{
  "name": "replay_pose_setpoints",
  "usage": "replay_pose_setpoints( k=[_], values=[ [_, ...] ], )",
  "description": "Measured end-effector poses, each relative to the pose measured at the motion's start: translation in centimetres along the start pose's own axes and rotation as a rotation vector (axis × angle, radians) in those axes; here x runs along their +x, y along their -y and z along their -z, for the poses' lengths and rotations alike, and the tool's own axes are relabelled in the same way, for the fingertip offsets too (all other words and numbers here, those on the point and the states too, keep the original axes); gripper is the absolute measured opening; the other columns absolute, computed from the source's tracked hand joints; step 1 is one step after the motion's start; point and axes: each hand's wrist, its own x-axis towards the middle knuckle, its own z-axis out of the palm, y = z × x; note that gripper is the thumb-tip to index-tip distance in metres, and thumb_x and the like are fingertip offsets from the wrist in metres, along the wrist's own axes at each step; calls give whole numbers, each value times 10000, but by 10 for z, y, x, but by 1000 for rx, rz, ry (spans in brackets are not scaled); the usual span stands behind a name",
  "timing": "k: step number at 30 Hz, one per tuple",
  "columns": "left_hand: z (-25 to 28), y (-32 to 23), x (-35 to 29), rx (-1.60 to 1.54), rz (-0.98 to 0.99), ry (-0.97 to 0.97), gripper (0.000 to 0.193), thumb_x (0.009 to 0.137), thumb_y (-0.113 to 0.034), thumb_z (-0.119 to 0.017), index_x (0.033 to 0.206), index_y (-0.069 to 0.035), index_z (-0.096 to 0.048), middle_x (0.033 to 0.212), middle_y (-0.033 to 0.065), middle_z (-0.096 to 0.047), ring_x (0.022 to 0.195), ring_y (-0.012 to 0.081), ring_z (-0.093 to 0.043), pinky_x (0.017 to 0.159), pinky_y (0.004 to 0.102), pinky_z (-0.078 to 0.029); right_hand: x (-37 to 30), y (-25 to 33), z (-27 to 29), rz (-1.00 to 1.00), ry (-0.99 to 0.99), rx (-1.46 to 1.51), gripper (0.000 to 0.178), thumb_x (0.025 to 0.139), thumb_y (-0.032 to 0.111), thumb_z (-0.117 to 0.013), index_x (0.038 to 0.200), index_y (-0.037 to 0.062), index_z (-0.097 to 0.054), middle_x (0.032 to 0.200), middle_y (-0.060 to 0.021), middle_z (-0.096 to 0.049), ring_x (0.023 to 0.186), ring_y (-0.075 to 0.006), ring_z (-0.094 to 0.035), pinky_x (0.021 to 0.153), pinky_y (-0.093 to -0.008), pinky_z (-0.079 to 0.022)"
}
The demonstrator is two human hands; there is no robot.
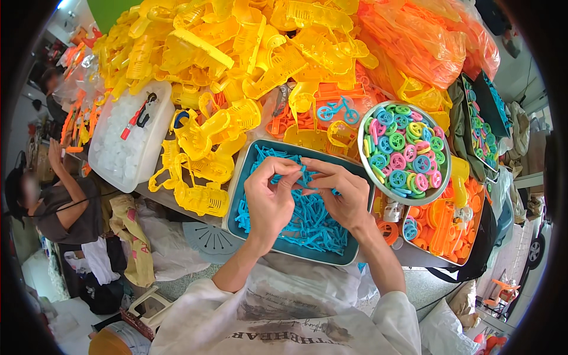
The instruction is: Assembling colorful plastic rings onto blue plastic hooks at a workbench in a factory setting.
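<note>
"Talk me through it: what are your hands doing?"

"Here we are, right over the tray [239,186]! My left hand [269,192] has thumb and forefinger pinched on a small blue piece [305,176], and my right hand [343,192] pinches at it from the other side. One piece or two joined? My fingers cover too much, I can't tell."

"Why only the fingertips?"

"It's slim and tiny, so I reckon a full fist would just bury it."

"And why hold it there?"

"Look below: loose blue pieces [313,234] fill the tray, so anything dropped likely lands among its own kind."

"What about that bowl [411,201]?"

"Just off to my right, heaped with colourful wheels [408,155], tilted in my view, within easy reach, I'd say. Yellow parts [236,44] pile up at the far side, probably to leave this near edge for my tray!"
</note>
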Motion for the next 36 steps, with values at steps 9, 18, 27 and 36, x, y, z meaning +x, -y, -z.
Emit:
replay_pose_setpoints(
  k=[9, 18, 27, 36],
  values=[
    [-2, 1, -1, 253, -289, -16, 182, 757, 198, -578, 808, 23, -589, 851, 115, -649, 731, 198, -667, 619, 262, -542, -1, 2, 4, 28, 3, 65, 217, 723, -179, -638, 861, -11, -631, 1130, -232, -654, 981, -303, -688, 714, -328, -620],
    [3, -1, 5, 189, -264, 64, 162, 796, 186, -560, 816, 30, -599, 857, 124, -652, 747, 194, -671, 634, 267, -551, 2, 2, 8, -33, 15, 224, 209, 732, -178, -613, 877, -31, -644, 1160, -236, -640, 1005, -302, -677, 744, -355, -619],
    [1, 5, 1, 183, -195, 31, 164, 808, 184, -551, 837, 30, -600, 890, 123, -650, 781, 183, -667, 651, 267, -560, 0, 0, 10, -104, 80, 248, 235, 731, -195, -604, 893, -35, -664, 1183, -235, -629, 1030, -306, -666, 758, -367, -621],
    [7, 8, 2, 217, -301, 49, 139, 816, 173, -558, 797, 36, -579, 865, 126, -650, 756, 181, -667, 637, 267, -567, 3, 1, 5, -3, 31, 192, 240, 713, -190, -623, 888, -28, -648, 1122, -225, -656, 1020, -310, -670, 749, -369, -620]
  ],
)
